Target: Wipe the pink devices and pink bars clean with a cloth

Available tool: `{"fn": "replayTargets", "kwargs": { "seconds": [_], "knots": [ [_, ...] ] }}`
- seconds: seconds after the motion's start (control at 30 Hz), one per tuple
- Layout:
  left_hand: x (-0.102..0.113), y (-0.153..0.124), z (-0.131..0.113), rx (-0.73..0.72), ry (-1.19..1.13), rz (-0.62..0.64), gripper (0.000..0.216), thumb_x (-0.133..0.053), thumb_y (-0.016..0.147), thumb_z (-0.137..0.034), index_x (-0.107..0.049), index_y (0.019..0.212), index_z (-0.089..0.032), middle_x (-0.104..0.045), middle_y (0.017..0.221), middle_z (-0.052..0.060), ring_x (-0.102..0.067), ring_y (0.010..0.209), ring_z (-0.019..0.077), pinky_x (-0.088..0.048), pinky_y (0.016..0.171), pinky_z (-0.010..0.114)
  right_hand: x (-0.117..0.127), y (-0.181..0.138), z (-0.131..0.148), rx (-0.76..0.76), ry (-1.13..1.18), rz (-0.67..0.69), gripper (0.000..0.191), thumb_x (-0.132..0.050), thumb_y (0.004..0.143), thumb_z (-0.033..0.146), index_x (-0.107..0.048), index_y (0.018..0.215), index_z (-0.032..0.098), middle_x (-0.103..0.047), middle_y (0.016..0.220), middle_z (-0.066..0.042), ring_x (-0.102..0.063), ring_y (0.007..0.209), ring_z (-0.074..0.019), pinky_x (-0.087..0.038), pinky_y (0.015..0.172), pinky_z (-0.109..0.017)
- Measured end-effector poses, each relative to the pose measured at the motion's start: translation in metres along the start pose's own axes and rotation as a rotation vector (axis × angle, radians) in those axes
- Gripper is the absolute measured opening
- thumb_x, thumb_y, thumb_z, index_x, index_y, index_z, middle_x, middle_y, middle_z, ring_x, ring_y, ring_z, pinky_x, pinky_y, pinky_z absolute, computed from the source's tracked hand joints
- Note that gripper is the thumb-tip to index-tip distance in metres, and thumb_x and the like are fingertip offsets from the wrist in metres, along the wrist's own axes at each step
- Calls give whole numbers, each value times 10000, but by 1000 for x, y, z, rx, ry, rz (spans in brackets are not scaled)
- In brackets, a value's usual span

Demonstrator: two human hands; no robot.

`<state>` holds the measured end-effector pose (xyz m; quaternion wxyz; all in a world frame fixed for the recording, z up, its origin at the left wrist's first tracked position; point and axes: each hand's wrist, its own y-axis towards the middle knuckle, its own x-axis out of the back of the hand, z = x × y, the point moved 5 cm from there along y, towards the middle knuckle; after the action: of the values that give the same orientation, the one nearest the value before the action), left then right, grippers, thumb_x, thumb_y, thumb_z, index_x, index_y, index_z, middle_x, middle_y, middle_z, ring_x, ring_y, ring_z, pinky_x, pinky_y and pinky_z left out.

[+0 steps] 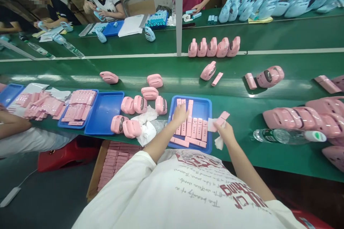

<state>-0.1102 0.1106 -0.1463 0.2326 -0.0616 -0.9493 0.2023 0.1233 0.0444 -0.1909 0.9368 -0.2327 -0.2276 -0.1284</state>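
My left hand point(179, 114) reaches into a blue tray point(205, 105) and rests its curled fingers on the pink rectangular pieces point(195, 127) lined up inside. My right hand point(225, 132) hovers just right of the tray, pinching a pink rectangular piece point(223, 117) together with a white cloth point(218, 142). Pink rounded casings point(134, 104) lie in a cluster to the left of the tray.
An empty blue tray point(103, 112) and a tray of pink pieces point(79, 109) sit to the left. A plastic water bottle point(285, 136) lies on its side at right, beside stacked pink casings point(301, 116). Other people work across the green belt point(161, 66). A box of pink pieces point(113, 162) is below the table.
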Motion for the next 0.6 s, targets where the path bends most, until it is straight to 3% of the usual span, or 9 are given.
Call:
{"fn": "replayTargets", "kwargs": {
  "seconds": [0.07,0.13,0.23,0.33,0.5,0.6],
  "knots": [
    [18,22,13,90,139,-85,623,-603,799,-102,-366,1371,-39,-359,1419,271,-298,1365,352,-249,1094,467,15,21,-5,-37,-86,-52,340,-634,603,447,-586,783,162,-678,821,-122,-646,825,-291,-499,742,-409],
    [24,38,25,168,251,-101,645,-623,794,-111,-349,1368,-1,-404,1367,298,-379,1312,364,-300,1065,486,26,39,-9,-63,-167,-93,312,-663,569,425,-557,713,170,-658,769,-129,-633,820,-315,-480,742,-421],
    [19,53,35,244,376,-90,509,-602,857,-250,-448,1313,-85,-508,1294,193,-523,1175,286,-429,981,471,33,54,-12,-77,-236,-118,270,-666,565,389,-531,672,182,-644,746,-124,-626,817,-309,-467,727,-393],
    [10,58,37,276,469,-94,401,-570,885,-336,-520,1241,-158,-537,1265,106,-559,1107,228,-488,924,458,33,60,-14,-68,-256,-124,216,-639,586,361,-537,659,186,-643,730,-109,-619,793,-274,-457,711,-351],
    [8,52,27,169,534,-108,362,-551,847,-154,-524,1180,-16,-527,1218,238,-564,1115,294,-458,926,409,40,52,-12,-8,-209,-136,270,-563,615,406,-607,725,163,-655,720,-94,-600,733,-244,-447,673,-332],
    [19,32,14,17,525,-98,335,-482,879,-181,-521,1179,-37,-556,1165,211,-586,1065,273,-460,899,378,48,40,-9,25,-155,-146,380,-519,622,467,-637,786,146,-665,742,-98,-599,725,-243,-446,660,-334]
  ]
}}
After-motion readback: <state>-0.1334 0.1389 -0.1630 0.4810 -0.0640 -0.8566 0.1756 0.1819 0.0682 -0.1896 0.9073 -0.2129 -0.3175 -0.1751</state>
